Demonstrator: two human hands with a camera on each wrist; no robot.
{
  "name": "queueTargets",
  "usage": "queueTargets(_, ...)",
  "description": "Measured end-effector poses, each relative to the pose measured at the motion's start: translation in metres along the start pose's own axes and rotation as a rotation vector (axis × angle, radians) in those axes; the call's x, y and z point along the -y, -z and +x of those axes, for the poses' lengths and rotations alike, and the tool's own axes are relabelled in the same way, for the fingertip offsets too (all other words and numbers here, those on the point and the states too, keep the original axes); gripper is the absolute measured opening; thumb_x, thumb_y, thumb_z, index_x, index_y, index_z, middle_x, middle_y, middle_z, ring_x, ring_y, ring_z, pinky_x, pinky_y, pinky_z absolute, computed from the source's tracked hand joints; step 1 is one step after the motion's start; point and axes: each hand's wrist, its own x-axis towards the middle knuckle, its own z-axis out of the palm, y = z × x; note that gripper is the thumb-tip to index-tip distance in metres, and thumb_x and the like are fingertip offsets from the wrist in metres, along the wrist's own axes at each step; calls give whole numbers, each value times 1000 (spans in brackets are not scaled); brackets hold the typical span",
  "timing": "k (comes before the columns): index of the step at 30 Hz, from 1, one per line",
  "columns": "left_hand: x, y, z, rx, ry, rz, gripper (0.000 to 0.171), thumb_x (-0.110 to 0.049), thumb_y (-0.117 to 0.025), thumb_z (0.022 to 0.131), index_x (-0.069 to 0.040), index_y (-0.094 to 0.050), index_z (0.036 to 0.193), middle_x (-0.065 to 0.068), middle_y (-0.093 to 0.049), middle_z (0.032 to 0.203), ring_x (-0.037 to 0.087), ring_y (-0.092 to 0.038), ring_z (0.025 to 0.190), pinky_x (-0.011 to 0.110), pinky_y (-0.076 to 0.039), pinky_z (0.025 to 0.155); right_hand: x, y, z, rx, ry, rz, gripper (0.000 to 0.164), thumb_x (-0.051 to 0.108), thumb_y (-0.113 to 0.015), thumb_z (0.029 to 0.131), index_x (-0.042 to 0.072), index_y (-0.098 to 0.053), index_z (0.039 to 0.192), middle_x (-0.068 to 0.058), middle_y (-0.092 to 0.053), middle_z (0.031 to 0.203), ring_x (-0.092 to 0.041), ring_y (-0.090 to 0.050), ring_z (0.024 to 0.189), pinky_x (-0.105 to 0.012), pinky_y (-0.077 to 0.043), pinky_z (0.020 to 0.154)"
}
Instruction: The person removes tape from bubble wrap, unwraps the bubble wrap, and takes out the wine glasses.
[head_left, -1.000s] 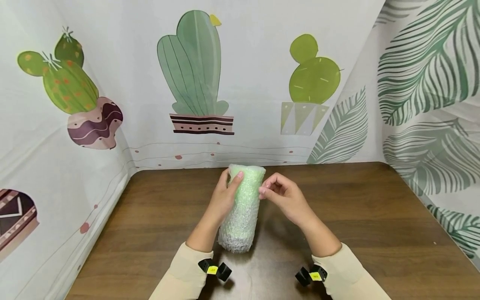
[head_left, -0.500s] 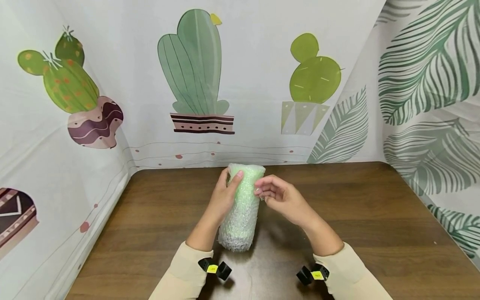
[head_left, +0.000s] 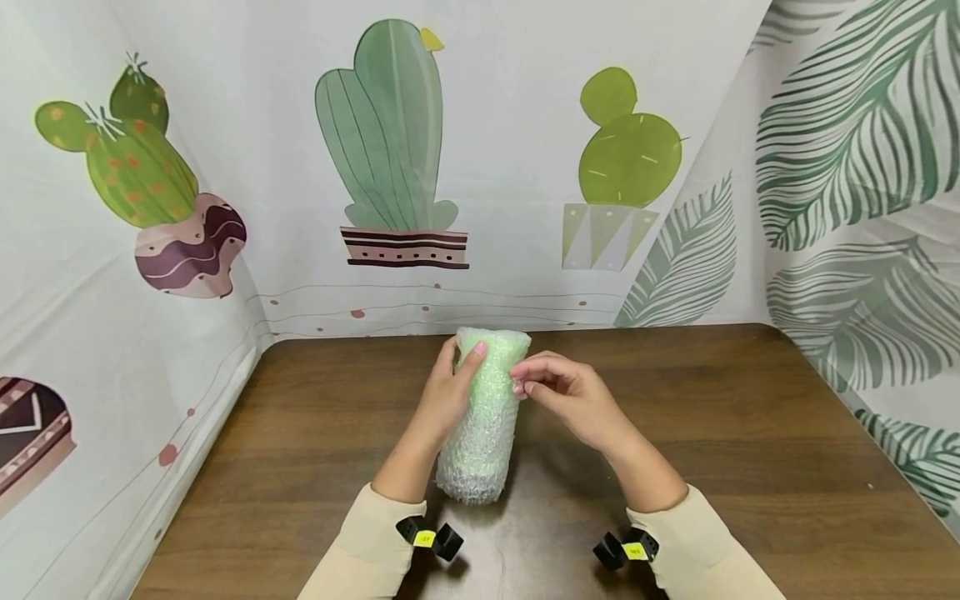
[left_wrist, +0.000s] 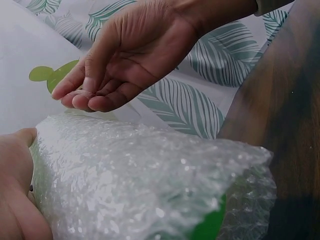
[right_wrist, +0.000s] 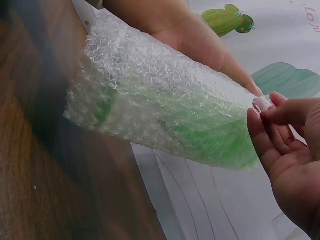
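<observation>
A green, roughly cylindrical item wrapped in clear bubble wrap, the bubble-wrapped cylinder (head_left: 483,425), stands tilted over the table in the head view. My left hand (head_left: 447,392) grips it near its upper end, thumb across the front and the other fingers mostly hidden behind. At its upper right side, my right hand (head_left: 573,396) pinches a small clear strip (right_wrist: 262,103) that looks like tape between thumb and fingertips. The right wrist view shows this strip close against the wrap's end; whether it is stuck there I cannot tell. Loose bubble wrap extends past the green part in the left wrist view.
A brown wooden table (head_left: 315,467) lies under both hands. Behind it and at the sides hangs a white cloth (head_left: 510,167) printed with cacti and leaves. Each wrist carries a small black camera, such as the right one (head_left: 618,550).
My right fingers were closed near the wrap's edge, then spread along its side, and now pinch again slightly further left. The left hand and the bubble-wrapped cylinder have hardly moved.
</observation>
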Motion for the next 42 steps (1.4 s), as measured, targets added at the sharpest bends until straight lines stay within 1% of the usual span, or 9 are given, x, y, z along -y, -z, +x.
queueTargets(4,0,0,0,7,7,-10,67,-67,-53,95,-31,-40,149,15,-57,132,26,-63,98,35,-54,79,2,0,0,-31,-15,-38,18,-1,-68,93,-7,-70,111,1,-69,105,-11,-68,93,-30,-60,82)
queueTargets(9,-1,0,0,15,9,0,69,-66,-53,95,-29,-38,151,16,-57,133,26,-63,98,35,-54,79,3,0,0,-53,-3,-45,15,0,-69,93,-8,-70,106,5,-70,100,-10,-68,90,-29,-60,81)
queueTargets(15,-2,-1,-1,18,13,6,68,-66,-53,96,-30,-38,152,16,-56,134,27,-62,100,36,-53,80,2,1,0,-55,4,7,15,-3,-66,94,-14,-68,105,4,-72,98,-9,-69,89,-34,-61,82)
queueTargets(21,-1,-2,-1,23,2,-4,69,-65,-53,96,-29,-37,152,16,-56,134,27,-63,100,36,-54,81,2,1,1,-78,19,32,18,-5,-64,95,-18,-66,106,5,-72,94,-7,-69,86,-31,-62,80)
queueTargets(25,0,-2,0,28,2,-3,69,-65,-53,96,-29,-37,152,16,-57,133,27,-63,99,37,-55,81,4,1,1,-93,-2,8,17,-5,-64,95,-16,-67,107,5,-71,92,-7,-68,85,-31,-61,80)
queueTargets(30,0,-2,0,26,1,12,71,-66,-53,96,-28,-36,153,15,-54,138,29,-62,105,40,-54,85,5,1,1,-113,-28,-18,13,-3,-63,96,-12,-66,104,0,-70,90,-10,-68,84,-31,-61,80)
queueTargets(33,0,-2,-1,26,-3,18,72,-67,-53,95,-28,-36,153,15,-53,140,30,-61,108,41,-53,87,4,1,1,-115,-19,2,11,-1,-63,97,-13,-64,100,-4,-69,90,-11,-68,84,-30,-61,80)
queueTargets(37,0,-2,-2,28,-10,17,71,-67,-53,95,-28,-37,152,15,-54,140,30,-61,109,42,-53,88,3,1,2,-115,-3,32,12,-1,-62,97,-12,-58,94,-2,-67,89,-10,-67,84,-29,-61,79)
queueTargets(42,-1,-3,-2,31,-7,8,70,-68,-53,94,-30,-38,151,13,-54,141,30,-60,110,43,-52,90,3,1,2,-128,10,13,14,1,-58,100,-10,-55,92,-5,-66,88,-12,-66,84,-28,-60,77)
